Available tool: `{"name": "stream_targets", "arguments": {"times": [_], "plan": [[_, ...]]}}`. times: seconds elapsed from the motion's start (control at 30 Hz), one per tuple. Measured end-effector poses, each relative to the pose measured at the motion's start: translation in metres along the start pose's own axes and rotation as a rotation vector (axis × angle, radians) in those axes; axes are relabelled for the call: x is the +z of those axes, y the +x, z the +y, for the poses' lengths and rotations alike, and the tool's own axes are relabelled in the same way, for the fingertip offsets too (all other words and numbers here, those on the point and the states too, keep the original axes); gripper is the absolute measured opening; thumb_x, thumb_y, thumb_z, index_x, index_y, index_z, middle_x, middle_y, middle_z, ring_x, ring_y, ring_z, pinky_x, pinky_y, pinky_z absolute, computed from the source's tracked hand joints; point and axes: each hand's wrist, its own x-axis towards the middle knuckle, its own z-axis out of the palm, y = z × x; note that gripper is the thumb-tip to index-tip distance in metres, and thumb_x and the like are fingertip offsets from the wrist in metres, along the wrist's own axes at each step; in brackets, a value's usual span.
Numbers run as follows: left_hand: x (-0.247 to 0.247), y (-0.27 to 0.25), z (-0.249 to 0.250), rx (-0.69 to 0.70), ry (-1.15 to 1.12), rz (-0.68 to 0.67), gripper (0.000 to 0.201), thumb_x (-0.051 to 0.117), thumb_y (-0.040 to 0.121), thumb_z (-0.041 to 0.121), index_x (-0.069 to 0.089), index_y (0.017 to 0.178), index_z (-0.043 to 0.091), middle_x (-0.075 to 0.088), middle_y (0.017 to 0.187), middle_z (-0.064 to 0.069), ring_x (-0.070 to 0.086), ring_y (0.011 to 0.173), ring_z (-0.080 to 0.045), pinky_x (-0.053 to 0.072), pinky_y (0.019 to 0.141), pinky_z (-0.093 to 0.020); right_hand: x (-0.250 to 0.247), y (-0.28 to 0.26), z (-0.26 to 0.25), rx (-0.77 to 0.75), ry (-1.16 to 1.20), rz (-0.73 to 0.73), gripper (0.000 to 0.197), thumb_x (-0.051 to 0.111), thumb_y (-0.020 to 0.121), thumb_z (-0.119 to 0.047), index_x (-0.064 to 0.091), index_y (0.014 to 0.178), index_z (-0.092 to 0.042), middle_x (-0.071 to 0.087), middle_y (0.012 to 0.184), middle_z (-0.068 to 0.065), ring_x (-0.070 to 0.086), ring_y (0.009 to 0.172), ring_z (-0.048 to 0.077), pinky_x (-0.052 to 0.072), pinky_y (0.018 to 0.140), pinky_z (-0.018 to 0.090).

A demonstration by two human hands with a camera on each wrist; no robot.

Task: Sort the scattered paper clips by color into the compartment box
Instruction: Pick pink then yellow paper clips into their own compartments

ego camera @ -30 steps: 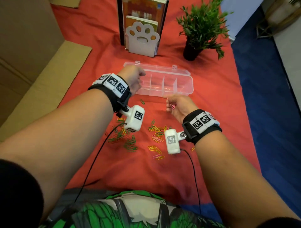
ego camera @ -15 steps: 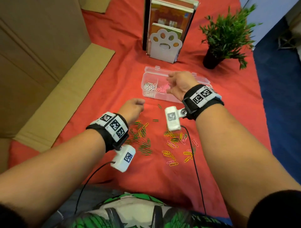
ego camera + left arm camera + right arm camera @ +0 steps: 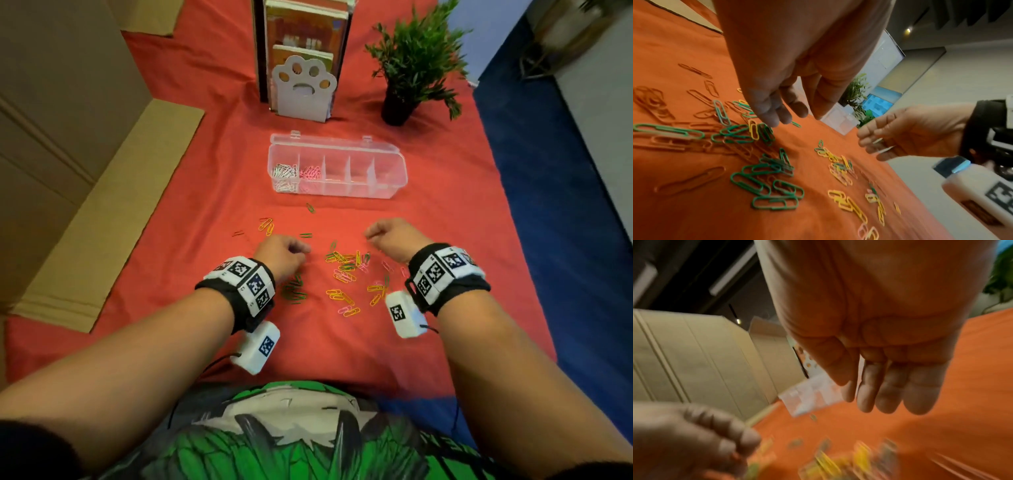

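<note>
Both my hands hang empty over the loose clips at frame centre, placed for the next pick. My left hand, fingers loosely curled, sits above the green paper clips. My right hand, fingers relaxed and holding nothing, hangs over the yellow paper clips. The compartment box lies open in the upper centre on the red-covered tabletop; white and pink clips fill its two leftmost compartments, the rest waiting, I judge, for green and yellow.

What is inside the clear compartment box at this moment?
The compartment box holds white clips in its leftmost section and pink clips in the next. The other sections look empty; glare and the walls hide their floors partly.
</note>
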Motion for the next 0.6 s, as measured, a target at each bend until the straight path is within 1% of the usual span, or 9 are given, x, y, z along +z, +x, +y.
{"name": "stream_targets", "arguments": {"times": [0.07, 0.13, 0.17, 0.23, 0.3, 0.43, 0.5, 0.6], "plan": [[0.010, -0.004, 0.001, 0.016, 0.076, -0.036, 0.024, 0.059, 0.084, 0.006, 0.070, 0.105, 0.011, 0.070, 0.102, -0.004, 0.065, 0.091, -0.020, 0.047, 0.083, -0.023, 0.004, -0.014, 0.028, 0.085, -0.095, 0.000, 0.021, 0.049, 0.088, -0.004, 0.068, 0.092, -0.013, 0.062, 0.096, 0.008, 0.057, 0.090, 0.021, 0.044, 0.081, 0.027], [0.020, -0.008, 0.004, 0.050, 0.183, -0.056, 0.023, 0.062, 0.083, 0.011, 0.072, 0.103, 0.015, 0.073, 0.104, -0.006, 0.067, 0.096, -0.022, 0.049, 0.087, -0.026, 0.006, -0.025, 0.048, 0.152, -0.147, 0.018, 0.023, 0.049, 0.088, -0.007, 0.069, 0.099, -0.012, 0.067, 0.105, 0.012, 0.061, 0.096, 0.026, 0.046, 0.085, 0.030], [0.025, -0.009, 0.007, 0.072, 0.254, -0.049, 0.023, 0.063, 0.082, 0.015, 0.072, 0.102, 0.018, 0.073, 0.104, -0.006, 0.067, 0.097, -0.022, 0.050, 0.088, -0.027, 0.006, -0.029, 0.055, 0.167, -0.162, 0.034, 0.024, 0.048, 0.088, -0.008, 0.068, 0.101, -0.011, 0.068, 0.107, 0.013, 0.062, 0.096, 0.027, 0.047, 0.086, 0.031], [0.034, -0.012, 0.013, 0.112, 0.371, -0.015, 0.022, 0.064, 0.081, 0.020, 0.073, 0.102, 0.021, 0.073, 0.103, -0.006, 0.066, 0.098, -0.023, 0.049, 0.086, -0.027, 0.005, -0.033, 0.068, 0.169, -0.192, 0.072, 0.024, 0.048, 0.087, -0.009, 0.068, 0.100, -0.010, 0.069, 0.107, 0.015, 0.063, 0.099, 0.028, 0.047, 0.086, 0.031], [0.043, -0.014, 0.020, 0.155, 0.441, 0.004, 0.023, 0.063, 0.082, 0.023, 0.072, 0.104, 0.022, 0.073, 0.103, -0.006, 0.065, 0.100, -0.024, 0.047, 0.085, -0.027, 0.004, -0.034, 0.077, 0.170, -0.210, 0.117, 0.023, 0.049, 0.088, -0.012, 0.069, 0.099, -0.010, 0.069, 0.107, 0.015, 0.064, 0.101, 0.030, 0.048, 0.088, 0.030], [0.058, -0.013, 0.028, 0.189, 0.522, 0.033, 0.027, 0.062, 0.084, 0.026, 0.069, 0.110, 0.024, 0.070, 0.111, -0.006, 0.062, 0.106, -0.025, 0.046, 0.090, -0.028, -0.001, -0.031, 0.085, 0.132, -0.306, 0.192, 0.025, 0.050, 0.090, -0.020, 0.067, 0.097, -0.004, 0.067, 0.107, 0.021, 0.063, 0.103, 0.035, 0.049, 0.084, 0.032], [0.063, -0.011, 0.031, 0.189, 0.527, 0.050, 0.029, 0.063, 0.084, 0.026, 0.068, 0.112, 0.025, 0.064, 0.113, -0.009, 0.060, 0.108, -0.027, 0.045, 0.089, -0.028, 0.000, -0.027, 0.083, 0.078, -0.358, 0.183, 0.027, 0.050, 0.091, -0.020, 0.066, 0.102, -0.001, 0.066, 0.110, 0.022, 0.061, 0.106, 0.035, 0.049, 0.086, 0.033], [0.072, -0.006, 0.031, 0.240, 0.522, 0.001, 0.031, 0.060, 0.086, 0.019, 0.066, 0.116, 0.023, 0.056, 0.113, -0.014, 0.055, 0.109, -0.029, 0.039, 0.094, -0.027, 0.005, -0.018, 0.078, -0.006, -0.425, 0.150, 0.031, 0.054, 0.089, -0.024, 0.064, 0.105, 0.000, 0.063, 0.114, 0.022, 0.059, 0.108, 0.035, 0.048, 0.088, 0.035]]}}
